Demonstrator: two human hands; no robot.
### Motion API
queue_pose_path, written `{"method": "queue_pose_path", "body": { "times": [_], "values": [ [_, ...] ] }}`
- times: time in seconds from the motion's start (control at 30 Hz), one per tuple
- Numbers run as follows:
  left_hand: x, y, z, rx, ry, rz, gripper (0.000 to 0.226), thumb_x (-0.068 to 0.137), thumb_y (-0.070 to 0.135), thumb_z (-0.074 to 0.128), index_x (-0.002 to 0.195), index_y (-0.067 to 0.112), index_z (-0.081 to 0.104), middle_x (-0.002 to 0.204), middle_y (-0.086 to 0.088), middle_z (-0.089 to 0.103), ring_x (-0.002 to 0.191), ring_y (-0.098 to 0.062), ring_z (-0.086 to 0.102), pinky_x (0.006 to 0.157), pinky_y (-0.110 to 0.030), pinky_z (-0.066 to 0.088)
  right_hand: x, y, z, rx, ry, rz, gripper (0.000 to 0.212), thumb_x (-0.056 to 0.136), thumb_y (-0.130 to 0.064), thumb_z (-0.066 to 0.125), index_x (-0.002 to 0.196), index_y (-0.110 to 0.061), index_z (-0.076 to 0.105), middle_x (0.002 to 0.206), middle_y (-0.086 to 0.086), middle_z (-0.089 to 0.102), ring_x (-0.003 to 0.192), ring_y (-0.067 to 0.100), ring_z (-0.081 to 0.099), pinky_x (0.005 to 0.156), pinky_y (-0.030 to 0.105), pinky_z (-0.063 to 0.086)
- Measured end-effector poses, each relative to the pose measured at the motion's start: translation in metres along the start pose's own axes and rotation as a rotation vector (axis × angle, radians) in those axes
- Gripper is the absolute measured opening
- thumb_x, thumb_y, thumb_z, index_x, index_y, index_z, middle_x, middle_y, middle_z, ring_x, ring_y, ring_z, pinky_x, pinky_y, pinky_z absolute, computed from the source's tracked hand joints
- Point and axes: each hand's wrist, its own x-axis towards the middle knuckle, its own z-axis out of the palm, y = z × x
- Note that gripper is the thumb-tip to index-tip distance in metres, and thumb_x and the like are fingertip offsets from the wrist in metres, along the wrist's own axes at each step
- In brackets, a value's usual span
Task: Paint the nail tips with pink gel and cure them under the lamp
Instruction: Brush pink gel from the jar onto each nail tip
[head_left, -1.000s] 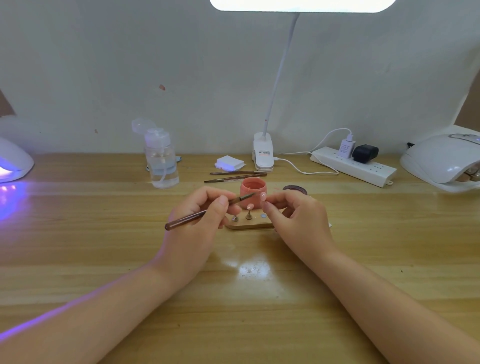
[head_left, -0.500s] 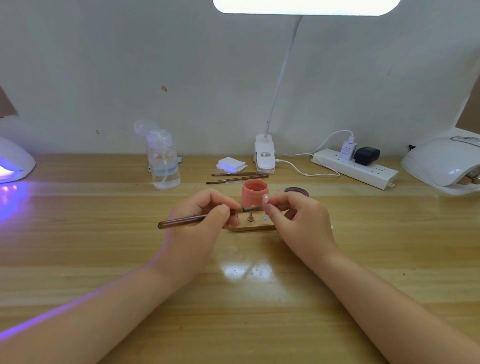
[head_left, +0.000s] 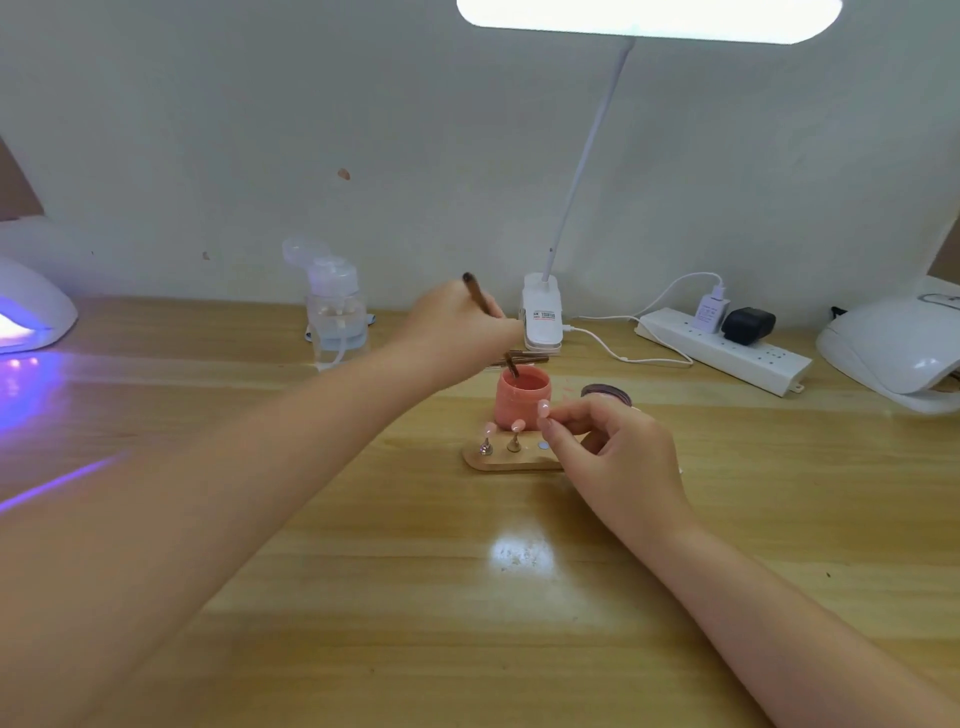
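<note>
Brush reloading at gel pot; one tip off the stand

Item 1, left hand (head_left: 462, 325): now reaching to 12 o'clock of the stand, its grip clamped on the brush (head_left: 485, 312). A second ago the brush was lying level against the tip being painted; now it is standing steeply, bristle end dipping into the open pink gel pot (head_left: 522, 397). Judged meaning: the stroke is pausing for more gel, so painting of this tip is not finished.

Item 2, right hand (head_left: 608, 441): staying at 3 o'clock of the stand, grip pinched together on the held nail tip (head_left: 543, 408), which is showing pink just beside the pot's wall.

Item 3, wooden stand (head_left: 511, 461): sitting on the tabletop (head_left: 363, 597) at 6 o'clock of the pot, carrying two more nail tips (head_left: 517, 426) on upright pegs; one peg spot beside them is showing bare.

Item 4, curing lamp (head_left: 31, 312): glowing violet at the far 9 o'clock edge, well apart from the work. A second white lamp (head_left: 893, 348) is sitting at 3 o'clock. Curing is not yet begun for the held tip.

Hard to make out:
- bristles, hidden inside the pot;
- left fingers, motion-blurred;
- how fully each tip is coated;
- both lamps, cut off by the frame edges;
- dark lid (head_left: 605, 393), partly hidden behind the right hand.
</note>
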Motion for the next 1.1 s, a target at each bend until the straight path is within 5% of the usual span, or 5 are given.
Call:
{"method": "queue_pose_path", "body": {
  "times": [0.1,0.33,0.53,0.8,1.1],
  "values": [
    [0.013,0.01,0.005,0.055,-0.098,0.003,0.008,0.08,0.015,0.057,0.074,0.011,0.062,0.067,-0.003,0.056,0.062,-0.016,0.047,0.056,-0.026,0.036,0.0,0.002,0.001,0.017,-0.004,0.014,0.01,0.083,-0.02,0.074,0.076,-0.027,0.072,0.066,-0.013,0.066,0.05,0.009,0.049,0.057,0.032,0.046],
    [0.02,0.018,0.018,0.154,-0.22,-0.032,0.037,0.081,0.012,0.056,0.054,0.02,0.033,0.026,0.012,0.03,0.027,-0.006,0.037,0.026,-0.012,0.017,0.001,0.002,0.002,0.013,-0.001,-0.005,0.008,0.082,-0.019,0.074,0.077,-0.024,0.073,0.065,-0.007,0.066,0.05,0.008,0.049,0.058,0.035,0.048],
    [0.025,0.01,0.007,-0.043,-0.076,-0.117,0.017,0.08,0.014,0.056,0.063,0.015,0.056,0.045,0.008,0.059,0.05,-0.009,0.054,0.049,-0.02,0.038,0.001,0.002,0.002,-0.008,0.006,-0.006,0.009,0.081,-0.019,0.075,0.077,-0.026,0.072,0.064,-0.009,0.066,0.051,0.008,0.05,0.058,0.031,0.047],
    [0.021,-0.024,-0.012,-0.468,-0.071,-0.499,0.01,0.083,0.013,0.056,0.074,0.013,0.059,0.046,0.005,0.061,0.034,-0.005,0.045,0.042,-0.014,0.033,0.0,0.0,0.001,-0.024,-0.001,-0.017,0.005,0.082,-0.018,0.075,0.079,-0.022,0.074,0.065,-0.009,0.066,0.051,0.007,0.049,0.059,0.032,0.047],
    [0.018,-0.032,-0.02,-0.633,-0.067,-0.549,0.013,0.085,0.014,0.056,0.073,0.013,0.059,0.048,0.005,0.062,0.036,-0.005,0.047,0.041,-0.013,0.035,0.001,-0.001,0.001,-0.033,0.002,-0.021,0.005,0.082,-0.017,0.074,0.078,-0.02,0.074,0.065,-0.008,0.066,0.05,0.007,0.049,0.058,0.032,0.047]
  ]
}}
